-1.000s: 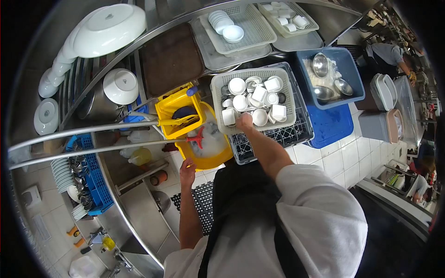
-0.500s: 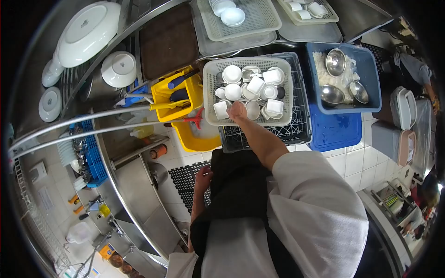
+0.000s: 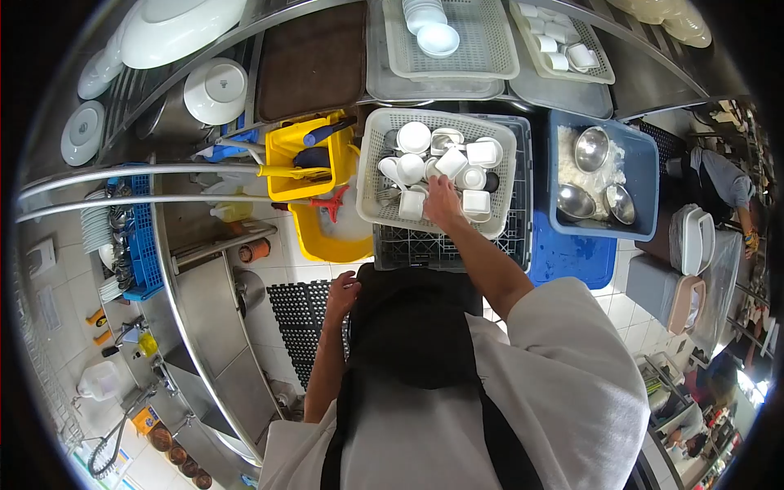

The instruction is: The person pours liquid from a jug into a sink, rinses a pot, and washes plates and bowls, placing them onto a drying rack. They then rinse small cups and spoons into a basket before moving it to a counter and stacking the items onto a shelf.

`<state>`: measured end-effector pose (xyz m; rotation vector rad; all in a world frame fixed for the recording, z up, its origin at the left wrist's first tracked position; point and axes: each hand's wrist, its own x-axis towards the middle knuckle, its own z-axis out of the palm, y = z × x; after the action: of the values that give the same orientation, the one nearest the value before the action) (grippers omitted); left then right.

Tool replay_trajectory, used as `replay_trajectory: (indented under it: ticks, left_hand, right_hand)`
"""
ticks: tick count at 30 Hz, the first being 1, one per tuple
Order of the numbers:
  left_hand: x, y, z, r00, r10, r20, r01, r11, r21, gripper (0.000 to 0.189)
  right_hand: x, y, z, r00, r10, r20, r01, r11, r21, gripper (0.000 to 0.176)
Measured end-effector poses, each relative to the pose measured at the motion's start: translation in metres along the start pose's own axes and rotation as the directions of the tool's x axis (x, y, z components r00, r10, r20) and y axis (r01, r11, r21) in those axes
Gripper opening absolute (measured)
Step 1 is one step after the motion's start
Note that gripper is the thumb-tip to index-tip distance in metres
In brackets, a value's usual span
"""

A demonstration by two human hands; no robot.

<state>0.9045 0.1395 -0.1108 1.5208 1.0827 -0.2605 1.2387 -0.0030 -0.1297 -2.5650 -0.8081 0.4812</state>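
Note:
My right hand reaches into a white plastic basket full of white cups and small dishes. Its fingers curl over a white cup near the basket's front edge, beside a square cup. The basket rests on a dark dish rack. My left hand hangs by my black apron, fingers apart, holding nothing, above a black rubber floor mat.
A yellow mop bucket stands left of the rack. A blue tub with steel bowls sits to the right. Trays of white bowls and plates line the steel counter. Another person works at far right.
My right hand moved slightly right inside the basket, from the front-left cups toward the middle. My left hand dropped from near the yellow bucket to my side. The view shifted.

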Motion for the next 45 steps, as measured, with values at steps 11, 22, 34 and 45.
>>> replay_trajectory:
  ticks: [11,22,34,45]
  left_hand:
    - [0.077,0.112,0.063,0.797,0.600,-0.074,-0.572,0.787,0.231,0.054]
    - [0.171,0.131,0.114,0.836,0.478,0.268,-0.542,0.648,0.535,0.039]
    - [0.181,0.174,0.110,0.738,0.649,0.186,-0.423,0.230,0.876,0.037]
    - [0.169,0.148,0.126,0.828,0.557,0.070,-0.458,0.598,0.658,0.041]
  right_hand:
    - [-0.002,0.009,0.019,0.991,-0.029,0.134,0.019,0.997,0.070,0.049]
    - [-0.076,0.034,-0.036,0.981,-0.170,-0.092,0.160,0.981,-0.111,0.041]
    - [-0.037,0.052,-0.037,1.000,-0.013,-0.009,0.014,0.979,0.202,0.038]
    - [-0.001,0.002,-0.028,0.982,0.189,0.026,-0.181,0.965,-0.187,0.035]
